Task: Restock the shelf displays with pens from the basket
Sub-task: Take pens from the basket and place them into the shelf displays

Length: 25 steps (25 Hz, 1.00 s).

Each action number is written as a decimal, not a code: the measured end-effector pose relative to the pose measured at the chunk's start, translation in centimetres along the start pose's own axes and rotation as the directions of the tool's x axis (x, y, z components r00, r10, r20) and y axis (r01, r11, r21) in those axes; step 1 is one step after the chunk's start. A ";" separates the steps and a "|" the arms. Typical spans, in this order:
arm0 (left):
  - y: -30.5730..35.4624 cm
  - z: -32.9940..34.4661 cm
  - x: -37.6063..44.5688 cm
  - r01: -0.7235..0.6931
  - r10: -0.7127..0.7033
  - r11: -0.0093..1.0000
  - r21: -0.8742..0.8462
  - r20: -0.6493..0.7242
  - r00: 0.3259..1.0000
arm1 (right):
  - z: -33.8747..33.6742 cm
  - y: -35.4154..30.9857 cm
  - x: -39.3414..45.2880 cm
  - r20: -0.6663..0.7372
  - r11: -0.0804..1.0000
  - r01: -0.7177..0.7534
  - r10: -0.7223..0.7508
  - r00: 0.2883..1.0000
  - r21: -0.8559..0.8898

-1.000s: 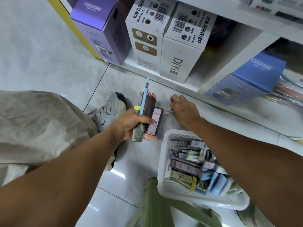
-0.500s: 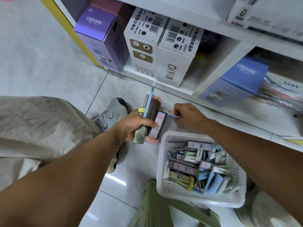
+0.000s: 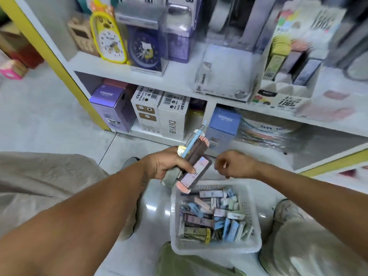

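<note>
My left hand (image 3: 169, 166) grips a bundle of pen boxes (image 3: 196, 170) with pink ends, and a light blue pen (image 3: 196, 139) sticks up out of it. This bundle hangs over the far left corner of the white plastic basket (image 3: 256, 242), which holds several more pen boxes (image 3: 211, 218). To the right of the bundle is my right hand (image 3: 237, 164), fingers curled, with a small pink tip of a thin pen showing in its grasp. The white shelf (image 3: 179, 80) rises in front, with a pen display (image 3: 286, 62) at upper right, blurred.
Boxes (image 3: 159, 114) fill the bottom shelf compartment, and a blue box (image 3: 223, 124) stands beside packaged items. Clocks (image 3: 109, 36) stand on the shelf above. My knees flank the basket, and a green stool (image 3: 179, 261) sits under me. A yellow post (image 3: 59, 62) edges the shelf.
My view tilted up from the floor to the shelves. Both hands rose off the floor; the right hand lifted the thin pen and now hovers beside the bundle.
</note>
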<state>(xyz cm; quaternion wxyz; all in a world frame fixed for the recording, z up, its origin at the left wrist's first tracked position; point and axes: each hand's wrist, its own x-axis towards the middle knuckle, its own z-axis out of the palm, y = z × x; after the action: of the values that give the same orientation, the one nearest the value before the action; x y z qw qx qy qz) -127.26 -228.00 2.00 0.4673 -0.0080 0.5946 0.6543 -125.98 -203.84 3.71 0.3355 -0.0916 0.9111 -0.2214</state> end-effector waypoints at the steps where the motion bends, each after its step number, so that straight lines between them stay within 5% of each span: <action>1: 1.4 1.1 -0.2 -0.008 0.007 1.000 0.012 0.033 0.999 | -2.3 -0.5 -1.2 -0.142 0.994 -0.055 0.068 0.988 0.089; 3: 4.0 2.8 -0.6 -0.022 0.018 0.999 0.043 0.086 0.996 | -6.1 -2.1 -3.7 -0.349 0.950 -0.077 0.186 0.918 0.304; 7: 9.1 6.6 -1.9 -0.042 0.023 0.992 0.123 0.151 0.988 | -11.1 -5.4 -8.6 -0.535 0.774 0.146 0.275 0.799 0.616; 12: 13.3 9.9 -2.8 -0.080 0.041 0.976 0.204 0.188 0.981 | -13.4 -5.9 -11.7 -0.542 0.648 0.238 0.319 0.777 0.723; 16: 15.6 11.4 -2.6 -0.105 0.061 0.974 0.202 0.211 0.975 | -15.9 -5.0 -13.4 -0.557 0.357 0.441 0.361 0.748 0.823; 19: 17.6 11.6 -1.9 -0.107 0.083 0.980 0.167 0.147 0.986 | -19.1 -3.9 -14.9 -0.640 0.172 0.631 0.393 0.661 0.757; 21: 19.7 11.4 -1.4 -0.074 0.060 0.986 0.147 0.098 0.993 | -21.4 -2.7 -16.0 -0.735 0.243 0.712 0.405 0.543 0.659; 25: 24.2 11.4 -1.2 -0.127 0.125 0.987 0.096 0.033 0.992 | -24.6 -1.0 -16.8 -0.887 0.555 0.695 0.335 0.316 0.458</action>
<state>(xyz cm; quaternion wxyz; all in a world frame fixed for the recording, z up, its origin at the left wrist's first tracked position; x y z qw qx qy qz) -135.39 -216.29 24.66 0.4327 0.0613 0.6191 0.6525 -129.24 -191.01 30.40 -0.2808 0.0946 0.6921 -0.6582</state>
